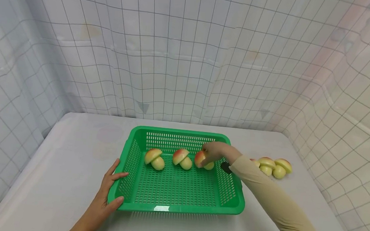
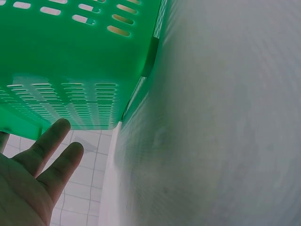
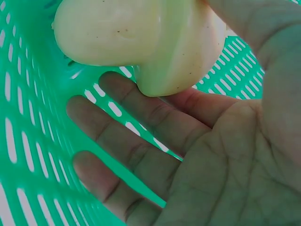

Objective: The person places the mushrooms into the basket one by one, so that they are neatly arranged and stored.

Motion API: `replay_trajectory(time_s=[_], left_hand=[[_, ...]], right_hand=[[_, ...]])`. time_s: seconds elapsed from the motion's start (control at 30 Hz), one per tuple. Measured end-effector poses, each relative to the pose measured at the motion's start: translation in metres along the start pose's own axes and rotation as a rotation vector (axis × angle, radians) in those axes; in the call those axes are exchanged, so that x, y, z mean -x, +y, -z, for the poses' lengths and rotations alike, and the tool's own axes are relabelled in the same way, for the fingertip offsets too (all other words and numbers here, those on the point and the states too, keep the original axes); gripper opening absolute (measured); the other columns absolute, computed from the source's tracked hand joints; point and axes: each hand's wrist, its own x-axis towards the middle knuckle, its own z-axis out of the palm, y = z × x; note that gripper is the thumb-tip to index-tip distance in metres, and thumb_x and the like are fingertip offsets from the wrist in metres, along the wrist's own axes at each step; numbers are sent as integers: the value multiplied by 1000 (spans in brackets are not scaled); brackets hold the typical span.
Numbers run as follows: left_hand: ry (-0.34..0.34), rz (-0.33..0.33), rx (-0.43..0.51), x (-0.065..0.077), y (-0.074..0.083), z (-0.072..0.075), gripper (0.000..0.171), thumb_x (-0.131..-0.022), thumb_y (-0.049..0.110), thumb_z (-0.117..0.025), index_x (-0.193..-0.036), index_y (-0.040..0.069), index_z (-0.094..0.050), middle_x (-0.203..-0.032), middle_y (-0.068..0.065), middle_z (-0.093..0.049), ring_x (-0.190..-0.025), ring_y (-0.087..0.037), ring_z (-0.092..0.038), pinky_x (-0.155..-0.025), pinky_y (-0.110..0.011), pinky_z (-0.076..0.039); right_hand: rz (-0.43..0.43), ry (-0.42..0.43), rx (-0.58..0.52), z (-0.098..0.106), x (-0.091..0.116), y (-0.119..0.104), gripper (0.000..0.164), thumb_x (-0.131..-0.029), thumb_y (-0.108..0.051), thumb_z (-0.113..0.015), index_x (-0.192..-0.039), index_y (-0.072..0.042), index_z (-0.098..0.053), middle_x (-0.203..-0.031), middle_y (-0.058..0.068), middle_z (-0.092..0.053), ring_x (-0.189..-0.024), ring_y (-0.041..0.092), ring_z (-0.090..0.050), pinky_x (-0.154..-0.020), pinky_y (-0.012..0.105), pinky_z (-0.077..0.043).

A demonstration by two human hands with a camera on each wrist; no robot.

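Observation:
A green plastic basket (image 1: 176,208) stands on the table with three toy mushrooms inside, each with a red-and-yellow cap and pale stem. One mushroom (image 1: 155,159) lies at the left and another (image 1: 182,159) in the middle. At the right, my right hand (image 1: 216,152) pinches the cap of the third mushroom (image 3: 108,33) between thumb and index finger, while its other fingers stretch out below. My left hand (image 1: 107,193) rests at the basket's left rim, thumb and one finger over the edge. Two straight fingers (image 2: 61,165) show outside the basket wall.
Several more mushrooms (image 1: 279,168) sit in a row on the white table (image 1: 66,163), right of the basket and partly behind my right sleeve (image 1: 271,190). White grid-patterned curtains (image 1: 184,56) hang behind the table and along both sides.

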Motion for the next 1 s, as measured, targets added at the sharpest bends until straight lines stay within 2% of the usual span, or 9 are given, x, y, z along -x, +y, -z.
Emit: replay_trajectory(time_s=[0.37,0.43,0.53,0.6,0.67,0.77,0.8,1.0], left_hand=[[-1,-2,7,0,-2,-1,56,-87,-1,-52,-140,3,-36,-158,-8,4,-142,-20,4,-89,-70,-15],[-1,3,-1,0,-1,-1,56,-87,-1,-52,-141,4,-36,-158,-6,4,-142,-21,4,-93,-65,-16],[1,10,-19,0,0,0,56,-87,-1,-52,-141,5,-36,-158,-3,3,-142,-21,3,-102,-44,-18],[1,12,-28,0,0,0,57,-88,-1,-52,-141,6,-36,-158,-2,3,-142,-21,2,-100,-28,-19],[2,10,-30,0,0,0,56,-88,-1,-52,-141,6,-36,-158,-1,3,-142,-21,2,-97,-19,-18],[2,9,-29,0,0,-1,56,-88,-1,-52,-141,6,-37,-158,-1,3,-142,-21,1,-96,-17,-18],[2,10,-31,0,0,-1,56,-88,-1,-52,-141,6,-37,-158,-2,3,-142,-20,1,-96,-17,-18],[7,18,-35,0,0,-1,56,-88,0,-52,-141,6,-37,-158,-5,3,-142,-20,1,-96,-15,-18]], right_hand=[[-9,9,13,-7,-5,1,70,-81,-46,-71,-130,-1,-51,-124,13,-56,-114,28,-52,-92,42,-40],[-19,6,1,-8,-6,1,71,-81,-48,-71,-131,-1,-51,-125,13,-56,-115,29,-51,-93,42,-40],[-38,-4,-15,-8,-6,0,76,-79,-52,-70,-131,-1,-51,-126,14,-55,-116,29,-51,-93,42,-39],[-21,1,-14,-11,-11,6,81,-77,-57,-69,-131,0,-50,-126,14,-55,-116,30,-50,-93,42,-39],[-21,0,-16,-12,-11,6,84,-76,-59,-70,-132,0,-49,-128,15,-54,-118,31,-49,-94,44,-39],[-22,2,-36,-13,-10,6,84,-76,-57,-71,-135,-1,-47,-131,15,-52,-121,32,-47,-96,45,-38],[-45,-3,-51,-10,-5,0,82,-77,-53,-72,-136,-2,-47,-132,15,-51,-122,33,-46,-97,45,-37],[-47,26,-63,-12,-2,-1,77,-79,-49,-72,-136,-3,-47,-131,15,-52,-121,32,-47,-95,45,-38]])
